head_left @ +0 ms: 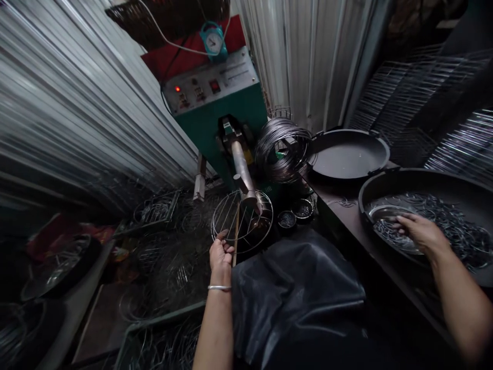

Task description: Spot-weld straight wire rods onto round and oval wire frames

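Left hand [221, 253] is pinching the near rim of a round wire rack [231, 213] under a welder arm [242, 172]. Right hand [419, 232] is reaching into a pan [442, 180] of wire pieces [460, 234], its finger grip too dim to tell.

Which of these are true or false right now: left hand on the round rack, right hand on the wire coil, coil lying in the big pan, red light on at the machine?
1. The left hand grips the rim of the round wire rack. True.
2. The right hand rests on the coil of wire. False: it reaches into the large pan, among the short wire pieces.
3. The coil of wire lies in the large pan. False: it stands beside the green machine, next to the far pan.
4. A red light glows on the green machine's panel. True.
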### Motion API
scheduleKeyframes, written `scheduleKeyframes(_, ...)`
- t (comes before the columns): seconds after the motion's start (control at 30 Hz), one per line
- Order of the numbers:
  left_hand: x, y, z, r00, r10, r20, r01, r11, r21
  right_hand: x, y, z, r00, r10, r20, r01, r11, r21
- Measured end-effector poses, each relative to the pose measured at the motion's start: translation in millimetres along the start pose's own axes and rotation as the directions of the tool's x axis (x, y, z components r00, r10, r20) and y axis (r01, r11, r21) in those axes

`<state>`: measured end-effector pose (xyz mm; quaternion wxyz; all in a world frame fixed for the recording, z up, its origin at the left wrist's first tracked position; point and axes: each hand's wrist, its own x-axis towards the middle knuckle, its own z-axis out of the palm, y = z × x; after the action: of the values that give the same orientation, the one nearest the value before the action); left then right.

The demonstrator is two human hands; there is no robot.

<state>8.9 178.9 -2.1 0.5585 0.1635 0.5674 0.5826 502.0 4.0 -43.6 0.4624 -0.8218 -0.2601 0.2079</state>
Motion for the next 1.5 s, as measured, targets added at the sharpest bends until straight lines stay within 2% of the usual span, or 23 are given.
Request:
scheduleKeyframes(0.07, -0.1, -1.3, 3.6, 1.000, -0.010, 0.000, 0.010, 1.000, 0.005, -15.3, -15.3, 13.5, 0.987, 0.071, 0.147, -0.113, 0.948, 0.298)
scheduleKeyframes(0.13, -0.5, -3.0, 8.2, 1.000, -0.009, -0.009, 0.009, 1.000, 0.005, -38.8, -27.3, 40.2, 0.946, 0.073, 0.315, -0.226, 0.846, 0.483)
scheduleKeyframes(0.2, -0.7, -4.4, 11.7, 1.000, 0.009, -0.005, -0.009, 1.000, 0.005, -67.2, -30.7, 75.5, 0.877, 0.043, 0.478, -0.292, 0.837, 0.462)
scheduleKeyframes(0.27, -0.3, -4.3, 13.3, 1.000, 0.025, 0.011, -0.025, 1.000, 0.009, -93.7, -25.0, 110.7, 0.762, 0.036, 0.646, -0.316, 0.892, 0.323)
scheduleKeyframes(0.33, 0.4, -2.3, 14.1, 0.999, 0.034, 0.016, -0.034, 0.999, 0.019, -111.3, -15.4, 137.3, 0.684, 0.048, 0.728, -0.260, 0.948, 0.182)
scheduleKeyframes(0.37, 0.6, -0.7, 14.5, 0.999, 0.038, 0.012, -0.038, 0.999, 0.024, -115.7, -11.6, 146.1, 0.673, 0.051, 0.738, -0.229, 0.963, 0.142)
scheduleKeyframes(0.5, 0.8, 6.3, 18.2, 0.999, 0.044, -0.007, -0.044, 0.999, 0.018, -112.9, -15.0, 157.6, 0.694, 0.043, 0.718, -0.209, 0.967, 0.145)
scheduleKeyframes(0.63, 1.7, 9.8, 21.7, 1.000, 0.027, -0.002, -0.027, 1.000, -0.006, -109.8, -33.7, 158.0, 0.685, -0.002, 0.728, -0.179, 0.969, 0.171)
scheduleKeyframes(0.73, 4.8, 9.7, 21.3, 1.000, 0.022, 0.016, -0.022, 1.000, -0.016, -112.4, -40.4, 161.5, 0.683, 0.016, 0.730, -0.175, 0.974, 0.143)
scheduleKeyframes(0.9, 9.0, 8.9, 19.2, 1.000, 0.024, 0.007, -0.024, 0.999, -0.023, -113.0, -37.6, 165.8, 0.668, 0.053, 0.742, -0.204, 0.972, 0.114)
scheduleKeyframes(1.03, 9.1, 9.6, 19.2, 0.999, 0.022, 0.027, -0.021, 0.999, -0.029, -112.8, -32.2, 166.0, 0.676, 0.038, 0.736, -0.176, 0.978, 0.112)
scheduleKeyframes(1.1, 9.0, 9.7, 20.3, 0.999, 0.033, 0.034, -0.032, 0.999, -0.034, -114.7, -37.3, 165.7, 0.694, -0.004, 0.720, -0.140, 0.980, 0.140)
scheduleKeyframes(1.23, 8.6, 6.8, 25.0, 0.999, 0.034, 0.021, -0.033, 0.999, -0.027, -124.6, -78.8, 169.8, 0.747, -0.201, 0.633, -0.054, 0.932, 0.359)
scheduleKeyframes(1.3, 8.4, 3.8, 27.3, 0.999, 0.039, 0.003, -0.039, 0.999, -0.025, -131.8, -108.4, 178.2, 0.747, -0.303, 0.591, -0.013, 0.883, 0.469)
scheduleKeyframes(1.4, 8.8, 0.3, 28.2, 0.999, 0.041, -0.013, -0.041, 0.999, -0.027, -141.0, -142.5, 199.8, 0.696, -0.421, 0.582, 0.063, 0.843, 0.534)
scheduleKeyframes(1.5, 9.9, 0.3, 25.6, 0.999, 0.046, -0.019, -0.046, 0.999, -0.020, -144.2, -154.9, 223.2, 0.623, -0.465, 0.629, 0.158, 0.863, 0.481)
